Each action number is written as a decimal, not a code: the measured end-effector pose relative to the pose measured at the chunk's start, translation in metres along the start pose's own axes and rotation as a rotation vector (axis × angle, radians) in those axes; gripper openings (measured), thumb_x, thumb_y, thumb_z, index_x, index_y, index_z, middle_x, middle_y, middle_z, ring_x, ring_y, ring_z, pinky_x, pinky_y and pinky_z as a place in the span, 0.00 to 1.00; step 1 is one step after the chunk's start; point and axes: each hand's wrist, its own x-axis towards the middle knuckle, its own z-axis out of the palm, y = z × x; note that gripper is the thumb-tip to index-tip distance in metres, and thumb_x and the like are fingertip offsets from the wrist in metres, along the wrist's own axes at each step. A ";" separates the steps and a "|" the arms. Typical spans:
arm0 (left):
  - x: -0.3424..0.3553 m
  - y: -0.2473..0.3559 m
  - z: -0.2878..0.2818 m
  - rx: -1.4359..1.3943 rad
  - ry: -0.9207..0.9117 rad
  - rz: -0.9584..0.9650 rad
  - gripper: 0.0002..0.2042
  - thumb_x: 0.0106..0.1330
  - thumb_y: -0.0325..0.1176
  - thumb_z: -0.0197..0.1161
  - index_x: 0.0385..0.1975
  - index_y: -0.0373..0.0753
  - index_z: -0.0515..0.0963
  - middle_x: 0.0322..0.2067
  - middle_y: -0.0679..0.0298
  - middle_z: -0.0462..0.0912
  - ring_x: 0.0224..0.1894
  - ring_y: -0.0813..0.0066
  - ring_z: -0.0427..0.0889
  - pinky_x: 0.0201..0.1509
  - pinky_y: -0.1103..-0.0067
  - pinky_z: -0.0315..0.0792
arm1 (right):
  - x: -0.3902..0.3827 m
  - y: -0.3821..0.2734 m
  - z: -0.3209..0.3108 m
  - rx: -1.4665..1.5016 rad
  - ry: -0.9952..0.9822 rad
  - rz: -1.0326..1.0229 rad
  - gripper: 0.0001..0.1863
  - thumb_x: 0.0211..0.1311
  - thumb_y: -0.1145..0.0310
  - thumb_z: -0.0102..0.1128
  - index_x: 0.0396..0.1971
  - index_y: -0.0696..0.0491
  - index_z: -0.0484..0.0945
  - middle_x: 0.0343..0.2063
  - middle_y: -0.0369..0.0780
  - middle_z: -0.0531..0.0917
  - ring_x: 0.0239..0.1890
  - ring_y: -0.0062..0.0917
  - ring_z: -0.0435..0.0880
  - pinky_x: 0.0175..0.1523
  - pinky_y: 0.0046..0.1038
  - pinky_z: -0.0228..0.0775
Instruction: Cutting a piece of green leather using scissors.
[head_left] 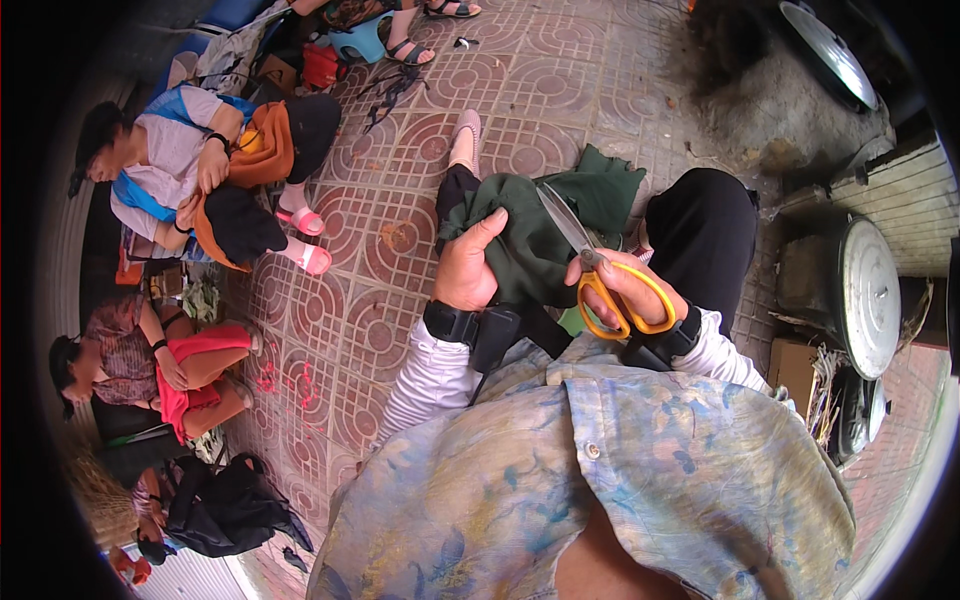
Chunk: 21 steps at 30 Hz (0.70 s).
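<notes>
A dark green cloth (520, 240) is draped over my lap, its far end spreading toward my right knee. My left hand (468, 268) grips the cloth's left part, thumb on top and the other fingers mostly hidden. In my right hand (632, 290) is a pair of scissors (568, 218) with yellow handles, my fingers through the loops. The steel blades point up and to the left over the cloth, close together. Both wrists carry black straps, with a black box-like piece (493, 338) beside the left one.
Two seated people hold orange cloth (265, 150) and red cloth (190, 375) on the left. A black bag (235, 505) lies at the lower left. Lidded metal pots (868, 295) and a cardboard box (792, 375) stand to my right. Patterned tiles (370, 315) cover the floor.
</notes>
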 end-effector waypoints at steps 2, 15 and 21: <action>-0.001 0.002 0.002 -0.022 0.017 -0.002 0.13 0.63 0.26 0.57 0.47 0.33 0.74 0.45 0.61 0.80 0.46 0.70 0.78 0.54 0.73 0.71 | 0.000 -0.001 0.000 -0.035 -0.031 0.006 0.22 0.70 0.52 0.40 0.42 0.58 0.70 0.14 0.31 0.68 0.14 0.11 0.65 0.23 0.14 0.57; -0.003 0.002 0.005 -0.009 -0.010 0.053 0.13 0.63 0.24 0.57 0.48 0.33 0.74 0.45 0.60 0.79 0.46 0.70 0.78 0.54 0.73 0.71 | 0.000 -0.002 0.004 -0.031 -0.061 0.064 0.23 0.69 0.49 0.42 0.40 0.58 0.71 0.14 0.29 0.68 0.13 0.09 0.64 0.21 0.13 0.55; -0.003 0.002 0.002 0.019 -0.011 0.060 0.13 0.63 0.25 0.56 0.48 0.34 0.74 0.45 0.60 0.79 0.46 0.70 0.79 0.54 0.73 0.71 | 0.000 -0.003 0.002 0.002 -0.080 0.096 0.24 0.69 0.49 0.42 0.40 0.58 0.71 0.14 0.29 0.68 0.13 0.08 0.64 0.20 0.12 0.54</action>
